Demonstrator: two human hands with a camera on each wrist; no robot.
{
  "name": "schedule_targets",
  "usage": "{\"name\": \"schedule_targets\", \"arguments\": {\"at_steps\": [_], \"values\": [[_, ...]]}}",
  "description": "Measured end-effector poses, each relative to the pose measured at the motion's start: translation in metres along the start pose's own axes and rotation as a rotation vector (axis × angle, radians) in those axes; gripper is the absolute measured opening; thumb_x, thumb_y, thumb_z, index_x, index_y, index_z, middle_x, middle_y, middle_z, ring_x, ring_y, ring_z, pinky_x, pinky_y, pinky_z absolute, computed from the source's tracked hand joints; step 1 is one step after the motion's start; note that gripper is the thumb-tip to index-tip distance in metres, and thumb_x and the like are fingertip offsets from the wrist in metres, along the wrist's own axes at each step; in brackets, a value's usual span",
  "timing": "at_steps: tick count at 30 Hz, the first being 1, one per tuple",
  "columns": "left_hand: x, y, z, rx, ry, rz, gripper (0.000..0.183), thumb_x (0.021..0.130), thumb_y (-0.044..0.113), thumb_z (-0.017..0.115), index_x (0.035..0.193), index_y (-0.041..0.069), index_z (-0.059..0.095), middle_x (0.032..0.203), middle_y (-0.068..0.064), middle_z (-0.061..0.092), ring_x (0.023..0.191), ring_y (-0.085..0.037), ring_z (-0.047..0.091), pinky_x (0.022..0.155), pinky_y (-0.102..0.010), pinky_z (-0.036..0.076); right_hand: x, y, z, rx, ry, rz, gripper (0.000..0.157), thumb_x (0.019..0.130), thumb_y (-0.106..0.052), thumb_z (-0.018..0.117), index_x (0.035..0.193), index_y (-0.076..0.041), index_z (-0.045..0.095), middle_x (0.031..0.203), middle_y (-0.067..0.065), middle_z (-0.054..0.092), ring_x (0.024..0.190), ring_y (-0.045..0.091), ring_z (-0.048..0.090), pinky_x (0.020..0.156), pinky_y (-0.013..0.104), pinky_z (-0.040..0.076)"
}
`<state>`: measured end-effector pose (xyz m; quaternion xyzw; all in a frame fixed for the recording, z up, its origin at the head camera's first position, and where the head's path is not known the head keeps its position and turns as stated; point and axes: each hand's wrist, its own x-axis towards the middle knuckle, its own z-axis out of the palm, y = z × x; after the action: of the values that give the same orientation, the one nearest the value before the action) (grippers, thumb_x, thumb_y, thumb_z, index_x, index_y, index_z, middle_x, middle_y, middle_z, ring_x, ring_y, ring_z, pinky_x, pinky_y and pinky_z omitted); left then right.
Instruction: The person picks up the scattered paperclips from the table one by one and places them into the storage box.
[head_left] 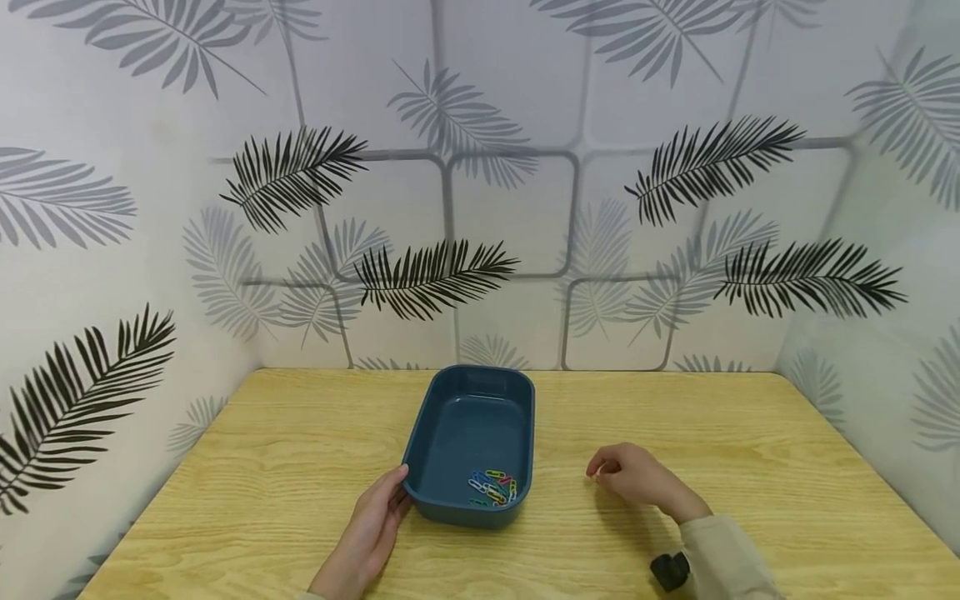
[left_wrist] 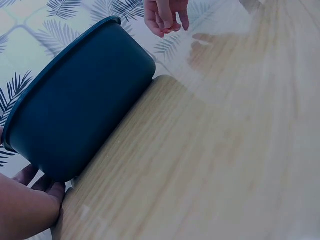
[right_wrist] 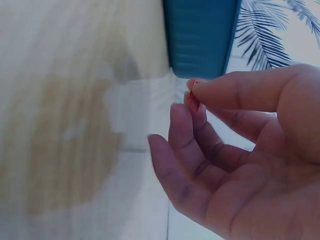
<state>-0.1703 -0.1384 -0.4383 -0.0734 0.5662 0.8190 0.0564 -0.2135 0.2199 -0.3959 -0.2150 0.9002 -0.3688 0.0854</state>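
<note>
A dark blue rectangular tray (head_left: 472,429) stands on the table with several coloured paper clips (head_left: 495,489) gathered at its near end. My left hand (head_left: 369,527) grips the tray's near left corner, thumb at the rim and fingers against the outer wall near the bottom. To the right of the tray, my right hand (head_left: 637,477) hovers over the tabletop. Between its thumb and index finger it pinches a small red paper clip (right_wrist: 194,101), mostly covered by the fingertips; the other fingers are loosely bent.
The wood-grain table (head_left: 300,433) runs back to a wall (head_left: 510,208) patterned with leaves. A small black object (head_left: 670,572) sits by the right sleeve (head_left: 727,554). In the left wrist view, the glossy tabletop reflects the right hand.
</note>
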Motion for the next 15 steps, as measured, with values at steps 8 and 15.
{"name": "schedule_targets", "arguments": {"at_steps": [8, 15], "values": [[0.001, 0.0, 0.0, -0.007, -0.012, -0.004, 0.058, 0.104, 0.026, 0.045, 0.143, -0.014, 0.028, 0.148, -0.027, 0.029, 0.135, -0.03, 0.03, 0.114, -0.042, 0.024, 0.011, -0.019, -0.005, 0.077, 0.088, 0.013, 0.01, 0.091, 0.0, 0.059, 0.097, 0.005, 0.066, 0.082, 0.01, 0.063, 0.072, 0.025, 0.059, 0.06, 0.032, 0.05], [0.001, 0.001, 0.0, -0.007, -0.036, -0.004, 0.058, 0.105, 0.026, 0.043, 0.144, -0.014, 0.026, 0.15, -0.027, 0.026, 0.137, -0.031, 0.026, 0.114, -0.042, 0.024, 0.023, -0.036, -0.003, 0.145, 0.156, 0.05, 0.008, 0.09, 0.0, 0.06, 0.095, 0.003, 0.065, 0.083, 0.006, 0.063, 0.076, 0.025, 0.062, 0.068, 0.037, 0.054]]}}
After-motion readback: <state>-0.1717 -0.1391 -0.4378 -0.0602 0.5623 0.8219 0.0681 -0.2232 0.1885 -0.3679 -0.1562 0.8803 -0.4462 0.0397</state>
